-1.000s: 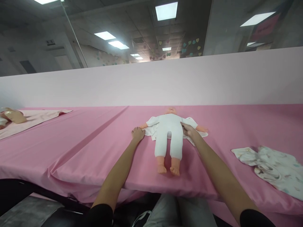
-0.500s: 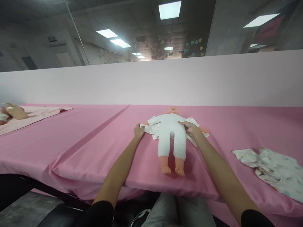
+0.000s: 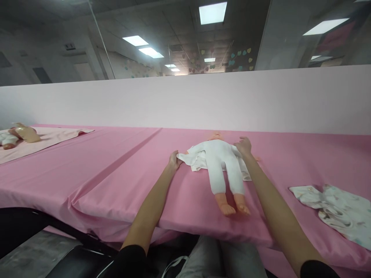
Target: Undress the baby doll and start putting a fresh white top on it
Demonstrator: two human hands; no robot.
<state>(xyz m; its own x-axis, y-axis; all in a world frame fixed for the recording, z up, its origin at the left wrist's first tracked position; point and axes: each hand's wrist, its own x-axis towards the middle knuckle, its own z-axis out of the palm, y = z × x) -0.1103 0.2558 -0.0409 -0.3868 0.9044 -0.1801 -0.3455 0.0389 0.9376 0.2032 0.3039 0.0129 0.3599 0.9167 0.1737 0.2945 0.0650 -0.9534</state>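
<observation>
A baby doll (image 3: 222,152) in a white bodysuit lies on its back on the pink cloth, feet toward me and legs slanting right. Under it is spread a white baby shirt (image 3: 198,160), its left part stretched out sideways. My left hand (image 3: 174,160) is closed on the shirt's left edge, beside the doll's arm. At the doll's other shoulder, my right hand (image 3: 244,147) has its fingers curled against the white fabric. What those fingers grip is hidden. The doll's head is mostly out of sight behind its body.
A folded patterned baby garment (image 3: 344,212) lies at the right. At the far left, a pump bottle (image 3: 27,134) and another doll (image 3: 8,139) rest on a pale pink towel (image 3: 63,134). A white wall (image 3: 185,102) stands behind the pink-covered table (image 3: 116,181).
The doll has turned, its legs and feet shifting to the right. My right hand has moved from its belly up to its shoulder. My left hand still holds the shirt's edge.
</observation>
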